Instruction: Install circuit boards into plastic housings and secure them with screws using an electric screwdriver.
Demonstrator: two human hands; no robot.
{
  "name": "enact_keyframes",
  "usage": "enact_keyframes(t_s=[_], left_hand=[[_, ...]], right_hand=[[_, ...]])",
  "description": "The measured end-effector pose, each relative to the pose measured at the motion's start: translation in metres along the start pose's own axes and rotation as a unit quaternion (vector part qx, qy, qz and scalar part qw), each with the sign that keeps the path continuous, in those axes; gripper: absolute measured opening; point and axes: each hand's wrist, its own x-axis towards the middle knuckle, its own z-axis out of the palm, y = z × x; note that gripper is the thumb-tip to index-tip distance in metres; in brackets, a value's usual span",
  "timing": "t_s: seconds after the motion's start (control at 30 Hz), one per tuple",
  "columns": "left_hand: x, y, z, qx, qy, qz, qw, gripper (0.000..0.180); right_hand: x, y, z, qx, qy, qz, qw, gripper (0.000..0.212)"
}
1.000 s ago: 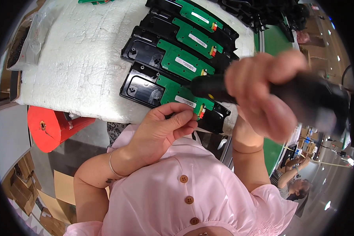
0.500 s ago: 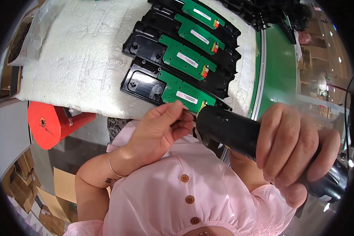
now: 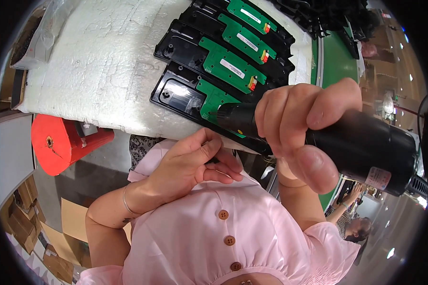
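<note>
My right hand (image 3: 295, 118) is wrapped round a black electric screwdriver (image 3: 366, 142), held aslant with its tip pointing left. That tip is at the left part of the green circuit board (image 3: 213, 95) on the nearest black plastic housing (image 3: 176, 92); the tool hides much of this board. My left hand (image 3: 188, 159) is half closed just in front of the housing's near edge, thumb against the index finger. Something small and dark shows among its curled fingers, too hidden to name.
Behind the nearest housing, several like it lie in a row, each with a green board (image 3: 230, 69). White foam (image 3: 104, 71) covers the table. A red reel (image 3: 57, 145) stands below its left edge. Black parts (image 3: 318, 14) are heaped at the far right. Another person (image 3: 349, 221) is at lower right.
The screwdriver in my right hand has moved left and away from me, from beside my left fingertips onto the nearest board. My left hand has drawn slightly back from the tool's tip.
</note>
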Motion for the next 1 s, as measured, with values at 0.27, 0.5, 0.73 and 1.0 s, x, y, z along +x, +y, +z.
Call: enact_keyframes(t_s=[0.27, 0.5, 0.73, 1.0], left_hand=[[0.005, -0.004, -0.002, -0.002, 0.103, 0.052, 0.993, 0.015], [0.006, -0.007, -0.01, -0.082, 0.064, 0.088, 0.991, 0.012], [0.009, -0.002, -0.007, -0.143, 0.036, 0.091, 0.985, 0.01], [0.011, -0.007, -0.008, -0.135, -0.01, 0.093, 0.986, 0.015]], right_hand=[[0.004, -0.003, 0.003, -0.035, -0.046, 0.03, 0.998, 0.028], [0.005, -0.013, -0.008, -0.015, -0.078, -0.029, 0.996, 0.03], [0.009, -0.061, -0.009, 0.03, -0.159, -0.001, 0.987, 0.028], [-0.005, -0.045, -0.008, 0.082, -0.087, -0.111, 0.987, 0.029]])
